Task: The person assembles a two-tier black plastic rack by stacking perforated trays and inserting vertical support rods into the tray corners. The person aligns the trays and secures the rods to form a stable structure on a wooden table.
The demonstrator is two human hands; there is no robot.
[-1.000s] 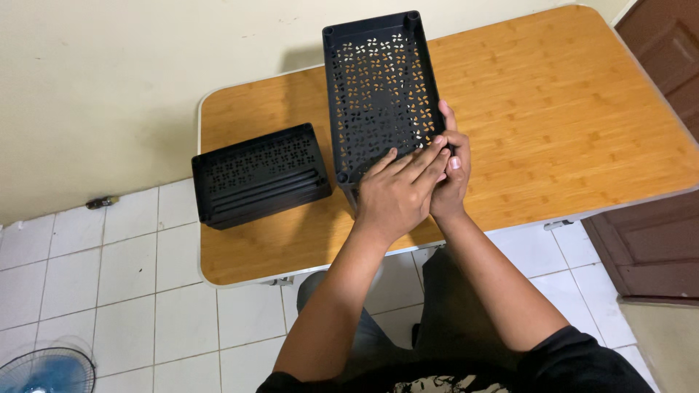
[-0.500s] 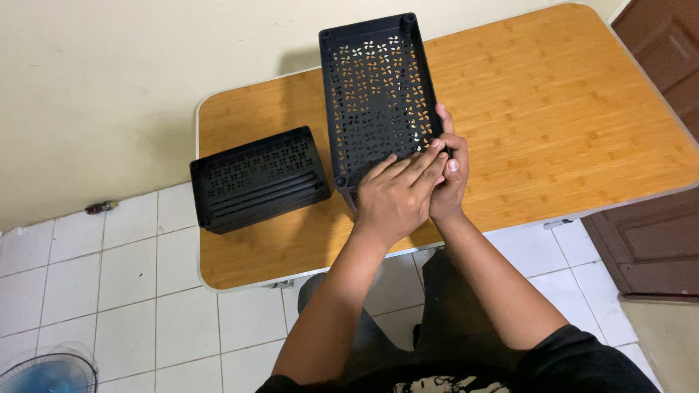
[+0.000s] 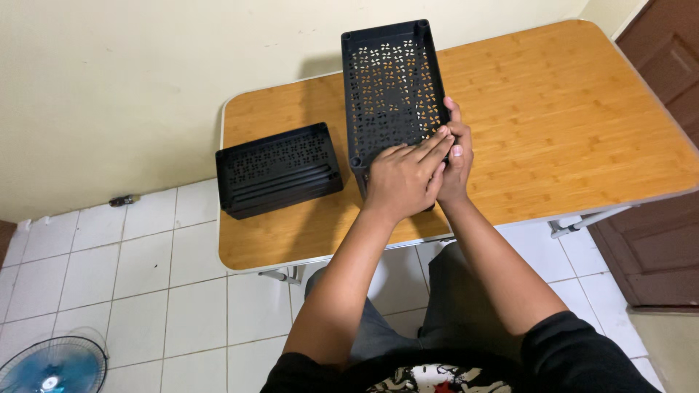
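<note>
Head view: near the middle top of the frame a tall black plastic rack tray with a flower-pattern perforated floor [image 3: 393,84] stands on the bamboo-topped folding table with a pale metal edge [image 3: 568,124], its long side running away from the camera. Both hands meet at its near right corner post. The left hand [image 3: 404,178] lies flat over the near rim, fingers stretched out and close together, fingertips pressing toward that corner. The right hand [image 3: 455,164] is curled round the outside of the same corner, thumb up along the tray's right wall; whether it pinches a small part there I cannot tell, since the left hand covers the spot.

At centre left of the frame a second stack of black perforated plastic trays [image 3: 279,178] lies flat on the table, well apart from both hands and untouched.

Judging from this, the work looks partly done: one tray is upright and being handled at a corner, while the stack at the left has yet to be taken up.

At lower left, a blue floor fan [image 3: 47,367] stands on white floor tiles [image 3: 145,291].
</note>
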